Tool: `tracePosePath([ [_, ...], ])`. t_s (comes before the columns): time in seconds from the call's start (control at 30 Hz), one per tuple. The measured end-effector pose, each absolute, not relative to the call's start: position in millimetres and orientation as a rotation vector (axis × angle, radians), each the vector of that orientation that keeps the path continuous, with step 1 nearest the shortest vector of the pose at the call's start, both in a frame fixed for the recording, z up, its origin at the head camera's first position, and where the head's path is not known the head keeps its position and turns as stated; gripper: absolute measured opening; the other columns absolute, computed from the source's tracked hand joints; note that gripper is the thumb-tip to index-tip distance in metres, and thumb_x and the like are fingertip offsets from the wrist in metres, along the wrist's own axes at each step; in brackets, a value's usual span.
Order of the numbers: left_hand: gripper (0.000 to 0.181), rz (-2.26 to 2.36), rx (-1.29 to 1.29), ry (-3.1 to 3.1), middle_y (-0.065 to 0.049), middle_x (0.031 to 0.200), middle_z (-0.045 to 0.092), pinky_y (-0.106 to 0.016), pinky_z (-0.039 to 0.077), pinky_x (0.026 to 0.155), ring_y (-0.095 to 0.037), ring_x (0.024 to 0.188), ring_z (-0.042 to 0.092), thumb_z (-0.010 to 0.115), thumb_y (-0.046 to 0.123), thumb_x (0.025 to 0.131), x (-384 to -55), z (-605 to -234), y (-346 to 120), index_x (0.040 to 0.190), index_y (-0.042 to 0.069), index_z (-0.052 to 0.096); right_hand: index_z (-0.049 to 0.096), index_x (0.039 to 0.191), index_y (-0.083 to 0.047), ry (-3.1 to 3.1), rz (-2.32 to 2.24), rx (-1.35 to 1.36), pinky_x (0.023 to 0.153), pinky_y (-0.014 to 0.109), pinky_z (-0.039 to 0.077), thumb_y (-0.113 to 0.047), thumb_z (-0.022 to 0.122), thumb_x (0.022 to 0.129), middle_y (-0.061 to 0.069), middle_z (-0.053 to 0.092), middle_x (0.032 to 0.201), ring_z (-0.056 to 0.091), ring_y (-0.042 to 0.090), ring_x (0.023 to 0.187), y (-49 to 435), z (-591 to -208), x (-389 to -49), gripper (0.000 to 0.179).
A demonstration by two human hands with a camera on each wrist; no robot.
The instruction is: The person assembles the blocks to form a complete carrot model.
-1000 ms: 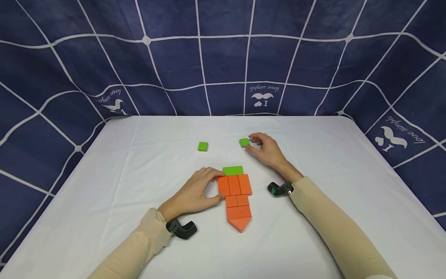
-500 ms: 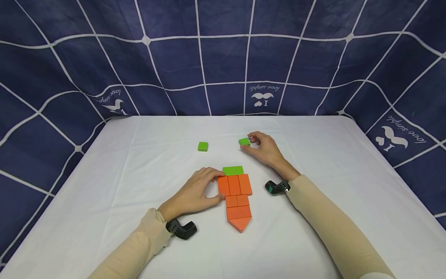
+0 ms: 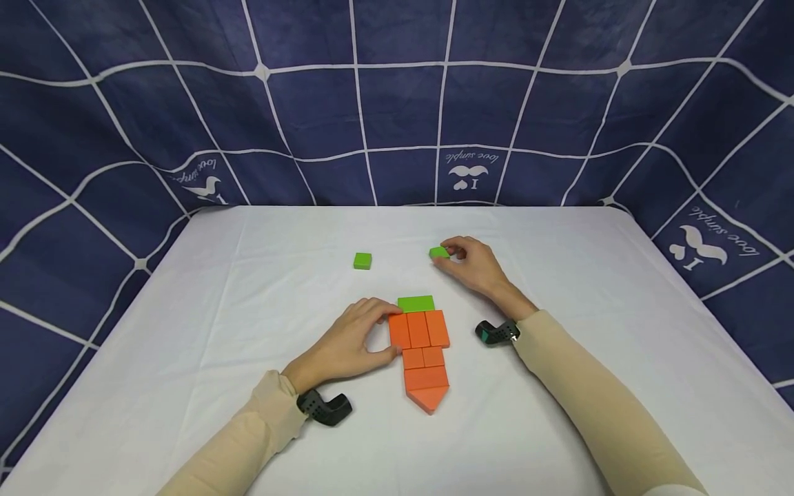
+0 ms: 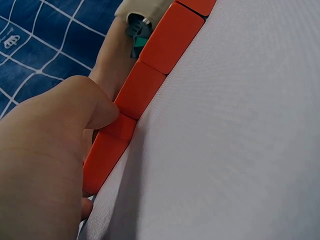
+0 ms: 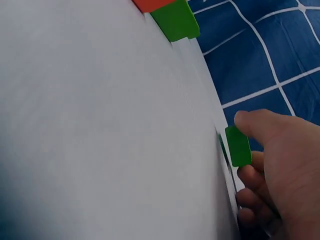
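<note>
Orange and green blocks lie in a row on a white cloth. In the head view my left hand (image 3: 350, 341) spans the leftmost orange block (image 3: 399, 332), index finger at its far end and thumb at its near end. The left wrist view has that thumb pressed against the orange side wall (image 4: 120, 127). Farther back, my right hand (image 3: 477, 266) pinches a small green block (image 3: 438, 253) between thumb and fingers. In the right wrist view this green block (image 5: 238, 146) is tilted on edge, with a dark shadow on the cloth beside it.
A longer green block (image 3: 415, 304) tops the orange group, which ends in a pointed orange block (image 3: 428, 398) toward me. Another small green block (image 3: 362, 261) lies at the back left. A dark blue checked curtain (image 3: 397, 103) rises behind the table's far edge.
My right thumb and fingers have closed on the small green block, which has shifted slightly right. My left hand has stayed at the orange block.
</note>
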State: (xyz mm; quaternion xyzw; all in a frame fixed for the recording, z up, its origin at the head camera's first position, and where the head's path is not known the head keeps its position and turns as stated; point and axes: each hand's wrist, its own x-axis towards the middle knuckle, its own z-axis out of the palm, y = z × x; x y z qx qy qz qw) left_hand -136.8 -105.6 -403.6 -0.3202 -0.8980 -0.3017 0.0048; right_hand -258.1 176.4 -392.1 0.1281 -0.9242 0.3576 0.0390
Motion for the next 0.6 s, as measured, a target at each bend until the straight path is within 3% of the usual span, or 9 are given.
tracePosePath([
  [0.37,0.055,-0.938,-1.000,-2.813,0.008,0.128,0.058,-0.039,0.043,0.101,-0.010,0.110,0.049,0.075,0.039,0.089,-136,-403,-106,0.138,0.020,0.058,0.072,0.127,-0.015,-2.870,1.220,0.611,0.090,0.035,0.051,-0.035,0.076,0.093,0.005,0.072,0.118,0.064,0.021,0.100,194,-388,-244,0.040],
  [0.6,0.055,-0.938,-1.003,-2.811,0.007,0.128,0.059,-0.040,0.043,0.101,-0.011,0.110,0.050,0.074,0.039,0.089,-136,-403,-105,0.138,0.019,0.058,0.072,0.125,-0.021,-2.906,1.264,0.810,0.075,0.029,0.045,-0.035,0.078,0.092,-0.002,0.069,0.100,0.057,0.020,0.088,199,-389,-234,0.036],
])
